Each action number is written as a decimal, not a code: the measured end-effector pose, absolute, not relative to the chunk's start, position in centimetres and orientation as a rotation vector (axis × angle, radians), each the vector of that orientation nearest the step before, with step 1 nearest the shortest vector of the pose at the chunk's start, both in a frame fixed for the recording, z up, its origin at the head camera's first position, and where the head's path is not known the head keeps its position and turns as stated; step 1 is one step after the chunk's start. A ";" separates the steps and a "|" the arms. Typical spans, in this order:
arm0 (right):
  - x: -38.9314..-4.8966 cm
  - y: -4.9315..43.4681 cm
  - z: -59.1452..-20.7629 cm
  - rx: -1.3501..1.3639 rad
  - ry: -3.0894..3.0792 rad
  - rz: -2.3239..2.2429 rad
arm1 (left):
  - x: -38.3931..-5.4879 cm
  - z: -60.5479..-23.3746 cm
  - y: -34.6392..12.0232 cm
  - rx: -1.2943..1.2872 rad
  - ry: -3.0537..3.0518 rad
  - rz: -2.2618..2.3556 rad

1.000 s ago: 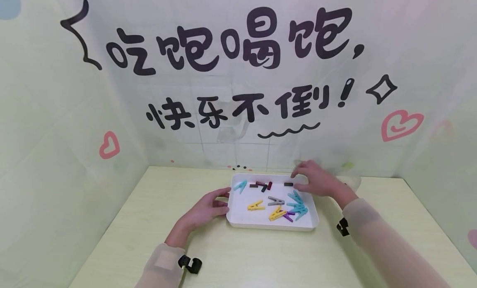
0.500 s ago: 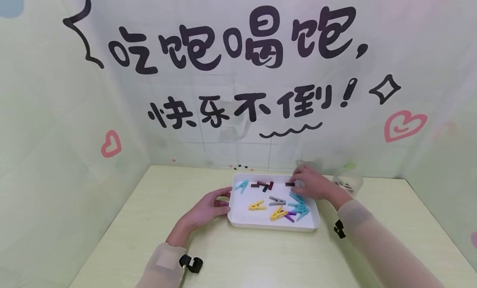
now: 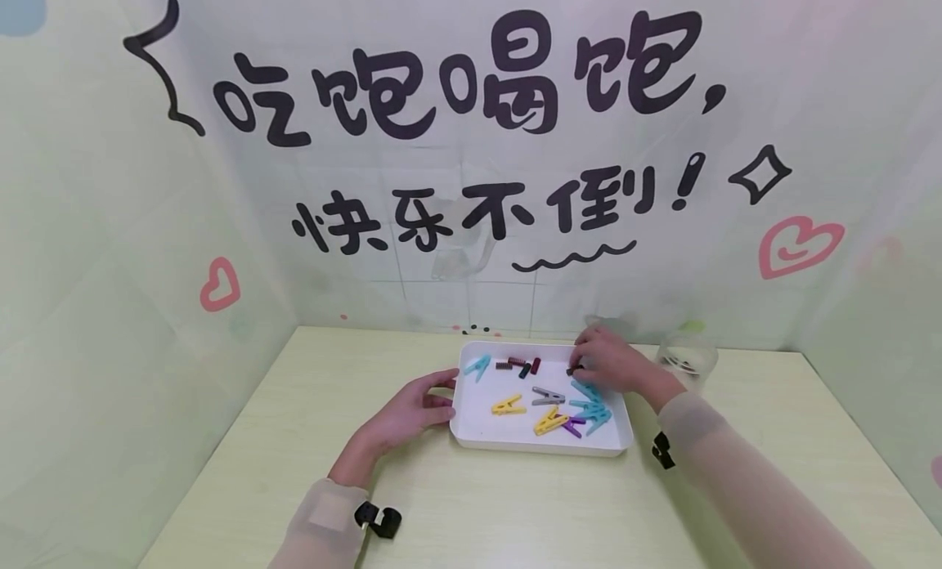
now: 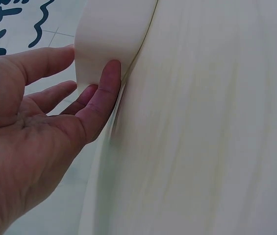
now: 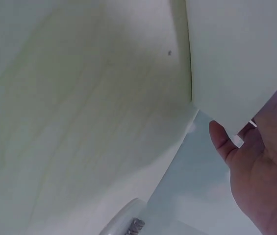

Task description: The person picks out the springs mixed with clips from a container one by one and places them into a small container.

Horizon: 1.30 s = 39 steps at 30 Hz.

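Note:
In the head view, a white tray [image 3: 540, 449] bears clothespins and small dark ribbed pieces. My left hand [image 3: 405, 409] rests against its left wall; the left wrist view has fingertips right at the tray's outer side [image 4: 111, 39], fingers loosely bent. Over the back right corner, my right hand [image 3: 614, 363] pinches a small dark ribbed piece [image 3: 575, 371], mostly covered by the fingers. Below that hand lie blue clothespins [image 3: 591, 409]. A grey clothespin [image 3: 548, 396], two yellow clothespins [image 3: 508, 405] and a purple clothespin [image 3: 573, 427] lie nearer the middle and front.
Behind the right forearm stands a clear jar [image 3: 692, 358] with a few small dark things inside. More ribbed pieces [image 3: 518, 362] and a blue clothespin [image 3: 477, 367] lie at the tray's back left. A printed curtain [image 3: 471, 299] hangs behind the table [image 3: 441, 504].
My right hand has come down into the tray and taken the dark ribbed piece, which has shifted slightly toward me. My left hand has stayed at the tray's side.

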State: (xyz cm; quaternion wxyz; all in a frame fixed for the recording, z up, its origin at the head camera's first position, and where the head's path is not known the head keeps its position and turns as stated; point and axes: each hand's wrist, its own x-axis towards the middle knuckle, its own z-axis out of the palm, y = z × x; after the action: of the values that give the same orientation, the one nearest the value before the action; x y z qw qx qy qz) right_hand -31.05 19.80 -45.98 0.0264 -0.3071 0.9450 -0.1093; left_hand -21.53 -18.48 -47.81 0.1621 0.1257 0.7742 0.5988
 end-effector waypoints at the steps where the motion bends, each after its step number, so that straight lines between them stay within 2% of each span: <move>1: -31.1 19.8 -46.0 -0.945 2.916 -0.340 | -21.5 -47.8 -18.5 0.359 2.208 1.711; 20: -30.7 20.6 -44.6 -0.851 2.975 -0.551 | -21.4 -47.6 -18.5 0.356 2.218 1.700; 39: -28.8 22.9 -42.0 -0.947 3.021 -0.834 | -21.4 -47.7 -18.5 0.359 2.217 1.699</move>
State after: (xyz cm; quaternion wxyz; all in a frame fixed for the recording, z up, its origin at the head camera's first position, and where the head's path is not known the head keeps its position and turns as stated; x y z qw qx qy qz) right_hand -28.80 22.92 -41.97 -0.0661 -0.2886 0.9207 -0.2543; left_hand -21.43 -18.53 -47.68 0.1618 0.1257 0.7769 0.5954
